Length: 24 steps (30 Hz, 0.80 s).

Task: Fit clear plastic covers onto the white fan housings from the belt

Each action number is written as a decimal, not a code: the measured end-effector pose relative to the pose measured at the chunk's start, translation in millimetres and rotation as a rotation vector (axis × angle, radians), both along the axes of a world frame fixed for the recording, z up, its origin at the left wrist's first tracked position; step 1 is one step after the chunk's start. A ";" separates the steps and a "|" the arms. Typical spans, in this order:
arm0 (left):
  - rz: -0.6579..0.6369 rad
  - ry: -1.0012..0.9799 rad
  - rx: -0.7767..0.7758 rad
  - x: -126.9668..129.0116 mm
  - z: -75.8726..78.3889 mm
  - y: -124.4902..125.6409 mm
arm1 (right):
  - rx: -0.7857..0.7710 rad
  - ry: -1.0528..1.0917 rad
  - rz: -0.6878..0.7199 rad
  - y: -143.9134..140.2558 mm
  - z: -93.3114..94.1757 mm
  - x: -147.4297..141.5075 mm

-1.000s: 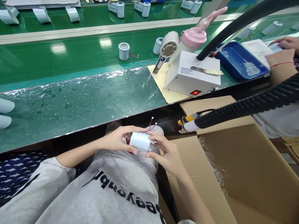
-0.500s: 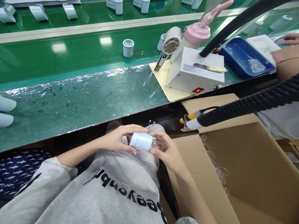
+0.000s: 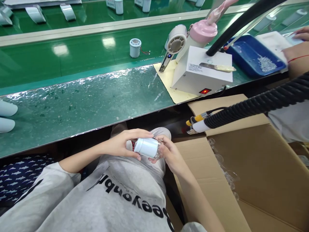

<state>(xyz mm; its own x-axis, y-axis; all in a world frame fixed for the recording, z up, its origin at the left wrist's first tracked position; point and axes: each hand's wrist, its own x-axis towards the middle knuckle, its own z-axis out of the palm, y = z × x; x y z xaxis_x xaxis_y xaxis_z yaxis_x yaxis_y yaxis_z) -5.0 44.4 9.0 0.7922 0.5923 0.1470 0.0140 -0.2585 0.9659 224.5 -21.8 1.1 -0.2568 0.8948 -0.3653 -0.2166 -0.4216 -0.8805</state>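
Over my lap, a light blue cylinder (image 3: 146, 147) lies tilted on its side between both hands. Its right end carries a clear plastic part (image 3: 159, 152), partly covered by fingers. My left hand (image 3: 126, 143) wraps round the left end, fingers over the top and thumb below. Something red shows in the gap by that palm, too small to name. With fingertips on the clear end, my right hand (image 3: 170, 153) holds the other side, some fingers curled underneath. A similar cylinder (image 3: 135, 49) with a vented top and thin red wires stands upright on the green belt.
A white box (image 3: 204, 72) with a lit red switch and a knife on top stands by a handheld fan (image 3: 177, 43) and a pink-lidded bottle (image 3: 202, 32). A black ribbed hose (image 3: 253, 108) crosses above an open carton (image 3: 270, 167). A co-worker's hand (image 3: 299, 53) is near a blue tray (image 3: 253, 54).
My right fingers have shifted round the clear end, with fingertips now showing beneath it. The wire ends above the held cylinder are no longer visible. The cylinder on the near belt has moved slightly right.
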 end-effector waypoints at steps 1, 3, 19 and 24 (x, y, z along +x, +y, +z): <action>0.000 -0.004 -0.002 -0.1 0.4 -0.4 | -0.020 0.016 0.006 0.0 -1.1 -0.5; 0.003 -0.004 -0.029 -0.1 0.9 -1.2 | -0.047 0.043 0.015 0.4 -3.5 -1.4; -0.109 0.060 -0.643 122.6 -51.2 63.3 | -0.124 0.186 -0.585 0.3 -77.8 33.8; -0.150 0.083 -0.596 143.2 -45.5 72.5 | -0.141 0.239 -0.599 9.7 -79.2 48.9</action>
